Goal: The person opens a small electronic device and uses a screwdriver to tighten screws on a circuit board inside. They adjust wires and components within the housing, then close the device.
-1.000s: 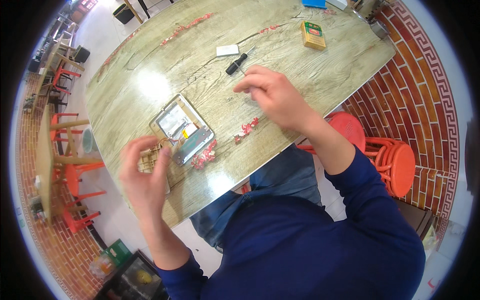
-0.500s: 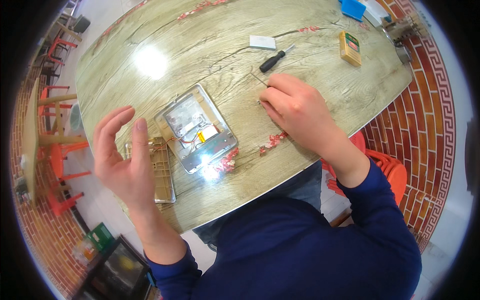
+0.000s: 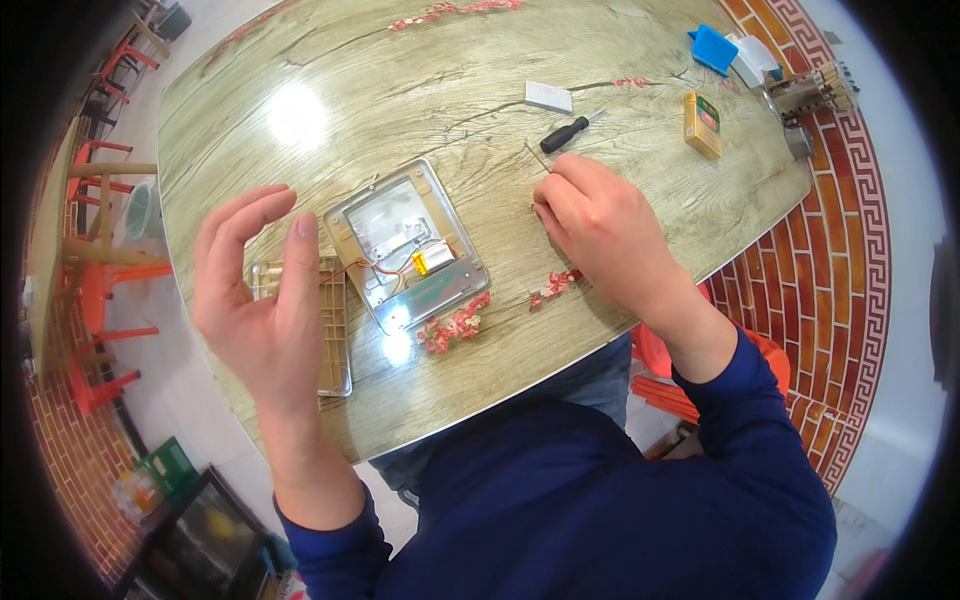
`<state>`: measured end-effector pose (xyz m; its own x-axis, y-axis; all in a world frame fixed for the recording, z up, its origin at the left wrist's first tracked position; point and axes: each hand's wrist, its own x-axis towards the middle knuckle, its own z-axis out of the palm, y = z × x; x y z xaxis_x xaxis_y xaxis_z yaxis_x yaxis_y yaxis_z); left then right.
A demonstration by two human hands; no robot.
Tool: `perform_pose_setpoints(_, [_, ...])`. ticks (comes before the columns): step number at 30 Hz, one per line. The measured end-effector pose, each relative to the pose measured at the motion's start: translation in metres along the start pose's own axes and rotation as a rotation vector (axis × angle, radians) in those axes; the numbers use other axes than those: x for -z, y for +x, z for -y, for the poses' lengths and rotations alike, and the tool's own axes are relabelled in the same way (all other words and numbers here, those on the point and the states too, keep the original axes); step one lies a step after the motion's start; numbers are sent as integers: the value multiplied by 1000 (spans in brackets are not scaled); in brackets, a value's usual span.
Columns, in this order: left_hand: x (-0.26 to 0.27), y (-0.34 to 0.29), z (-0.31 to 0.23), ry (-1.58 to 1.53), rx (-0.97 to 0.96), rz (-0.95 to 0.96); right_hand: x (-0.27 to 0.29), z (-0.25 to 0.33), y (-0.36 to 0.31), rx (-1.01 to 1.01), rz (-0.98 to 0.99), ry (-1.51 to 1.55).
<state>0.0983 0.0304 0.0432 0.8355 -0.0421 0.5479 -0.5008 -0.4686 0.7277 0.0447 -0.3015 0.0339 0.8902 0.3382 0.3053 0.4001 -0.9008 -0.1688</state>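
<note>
My right hand (image 3: 605,222) is closed on a thin metal rod (image 3: 537,156), whose tip sticks out past the fingers over the table; its other end is hidden in my grip. My left hand (image 3: 265,295) hangs in the air with thumb and fingers apart, holding nothing. Partly behind it lies a ribbed, tan-coloured casing half (image 3: 333,330). Between my hands sits an opened silver casing (image 3: 462,240) with thin wires, a white block with yellow tape (image 3: 428,258) and a clear panel inside. The wires run towards the ribbed half.
A black-handled screwdriver (image 3: 565,134) and a small white box (image 3: 549,97) lie beyond my right hand. Farther right stand a yellow box (image 3: 702,126), a blue object (image 3: 714,50) and a metal holder (image 3: 806,92). Red stools (image 3: 668,397) sit below the table's right edge.
The view has shifted a little, so the table things appear slightly displaced. My left fingers have curled slightly and stay apart; my right hand keeps its grip on the rod.
</note>
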Motion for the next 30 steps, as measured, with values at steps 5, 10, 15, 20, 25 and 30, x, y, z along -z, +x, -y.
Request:
perform_pose_setpoints(5, [0, 1, -2, 37, 7, 53, 1, 8, 2, -86, -47, 149])
perform_pose_setpoints(10, [-3, 0, -3, 141, 8, 207, 7, 31, 6, -133, -13, 618])
perform_pose_setpoints(15, [-4, -3, -7, 139, 7, 259, -16, 55, 18, 108, -29, 597])
perform_pose_setpoints(20, [-4, -5, -7, 165, 16, 286, -27, 56, 20, 185, -31, 527])
perform_pose_setpoints(25, [-5, -7, -6, 186, 22, 308, -24, 53, 19, 103, 64, 564])
perform_pose_setpoints(30, [-2, -6, -6, 166, -1, 392, -23, 52, 21, 105, 77, 583])
